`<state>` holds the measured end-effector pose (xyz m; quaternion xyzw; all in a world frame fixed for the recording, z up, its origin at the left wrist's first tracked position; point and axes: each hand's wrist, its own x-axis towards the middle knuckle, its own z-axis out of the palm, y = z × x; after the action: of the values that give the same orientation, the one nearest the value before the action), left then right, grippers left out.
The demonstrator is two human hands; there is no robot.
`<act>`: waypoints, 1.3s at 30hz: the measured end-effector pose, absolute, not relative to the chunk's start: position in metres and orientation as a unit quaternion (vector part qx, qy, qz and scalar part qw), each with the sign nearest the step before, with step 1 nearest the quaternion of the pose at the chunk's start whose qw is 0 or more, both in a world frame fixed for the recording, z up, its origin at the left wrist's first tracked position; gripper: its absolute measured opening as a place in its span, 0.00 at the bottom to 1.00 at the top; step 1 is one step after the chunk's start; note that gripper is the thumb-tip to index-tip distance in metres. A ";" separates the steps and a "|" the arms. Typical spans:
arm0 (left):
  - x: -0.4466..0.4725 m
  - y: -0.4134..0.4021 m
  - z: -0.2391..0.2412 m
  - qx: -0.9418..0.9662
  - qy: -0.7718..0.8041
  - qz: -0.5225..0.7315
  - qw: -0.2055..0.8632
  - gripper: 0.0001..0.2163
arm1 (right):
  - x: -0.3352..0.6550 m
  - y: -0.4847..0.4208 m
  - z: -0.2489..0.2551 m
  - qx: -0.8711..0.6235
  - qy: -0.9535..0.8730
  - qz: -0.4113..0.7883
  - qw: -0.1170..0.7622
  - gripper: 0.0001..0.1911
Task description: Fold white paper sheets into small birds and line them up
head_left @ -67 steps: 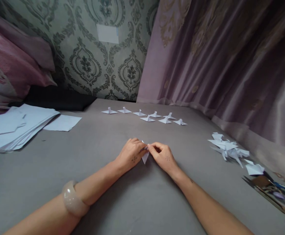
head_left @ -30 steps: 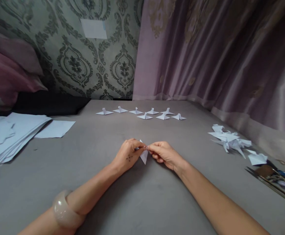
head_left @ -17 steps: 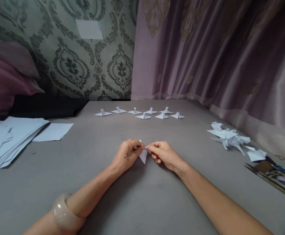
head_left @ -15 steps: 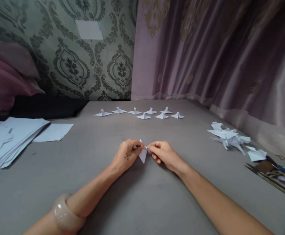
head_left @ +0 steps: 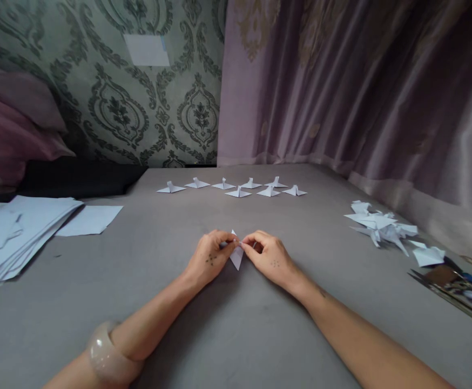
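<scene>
**Both hands pinched on a small folded paper piece, mid-surface**

Head view:
- Left hand (head_left: 210,259) and right hand (head_left: 269,257) meet at the middle of the grey surface (head_left: 236,335), a little nearer the front edge than the back.
- Between them: a small white folded paper piece (head_left: 236,256). Its pointed end hangs down toward the surface, and a small tip sticks up above the fingertips.
- Grip: left thumb and fingers are closed on the upper left of the piece. Right fingertips are pinched on its top right. Both hands are clamped on the same piece, fingertips almost touching each other.
- Can't tell whether the lower point touches the surface or floats just above it.
- Left wrist carries a pale bangle (head_left: 107,355), down near the front edge.

Around:
- Row of finished folded paper figures (head_left: 238,187) near the back edge, set in two staggered lines, well apart from the hands.
- Stack of white sheets (head_left: 15,232) at the left edge, with a single sheet (head_left: 88,220) just beside it.
- Loose pile of folded paper shapes (head_left: 382,227) toward the right edge; one separate folded bit (head_left: 428,255) near it.
- Dark tools or scissors (head_left: 454,294) at the far right edge, blurred, so I can't say exactly what they are.
- Patterned wallpaper behind the back edge, curtain along the right.
</scene>
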<state>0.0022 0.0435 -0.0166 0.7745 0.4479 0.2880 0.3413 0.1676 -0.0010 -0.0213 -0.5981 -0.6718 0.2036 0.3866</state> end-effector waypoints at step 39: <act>-0.010 0.059 -0.028 0.846 0.436 0.271 0.146 0.15 | 0.159 -0.017 -0.016 -0.638 -0.716 0.111 0.262 0.10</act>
<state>-0.0099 0.0595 -0.0282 0.8458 0.4358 0.2710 0.1457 0.1586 -0.0174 -0.0163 -0.6376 -0.7159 0.1109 0.2622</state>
